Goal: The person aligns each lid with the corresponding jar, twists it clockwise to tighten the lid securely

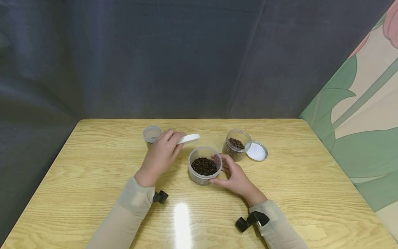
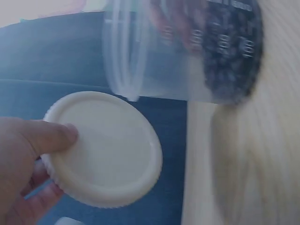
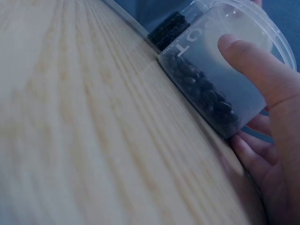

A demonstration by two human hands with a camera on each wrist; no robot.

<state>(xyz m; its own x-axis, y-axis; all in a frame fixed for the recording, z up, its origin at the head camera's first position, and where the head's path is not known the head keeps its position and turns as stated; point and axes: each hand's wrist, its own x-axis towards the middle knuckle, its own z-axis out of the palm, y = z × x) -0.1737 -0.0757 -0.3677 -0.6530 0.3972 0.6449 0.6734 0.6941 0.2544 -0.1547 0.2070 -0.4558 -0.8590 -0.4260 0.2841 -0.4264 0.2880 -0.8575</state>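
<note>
My left hand (image 1: 161, 152) pinches a round white lid (image 1: 189, 138) by its edge, thumb on the flat face, as the left wrist view shows. The lid is in the air, left of and beyond a clear plastic tub (image 1: 199, 180) that has no lid on. Dark coffee beans (image 1: 203, 166) fill the lower part of the tub, which stands on the table. On the tub's right side my right hand (image 1: 234, 176) grips its wall, thumb near and fingers round the far side. Printed markings show on the tub's wall in both wrist views.
Behind the right hand stands an open clear jar (image 1: 237, 155) of brown beans. A round lid (image 1: 257, 151) with a white inside lies beside it. A smaller clear container (image 1: 151, 133) with dark contents is partly behind my left hand. Dark curtain (image 1: 186, 62) hangs beyond the wooden table (image 1: 93, 166).
</note>
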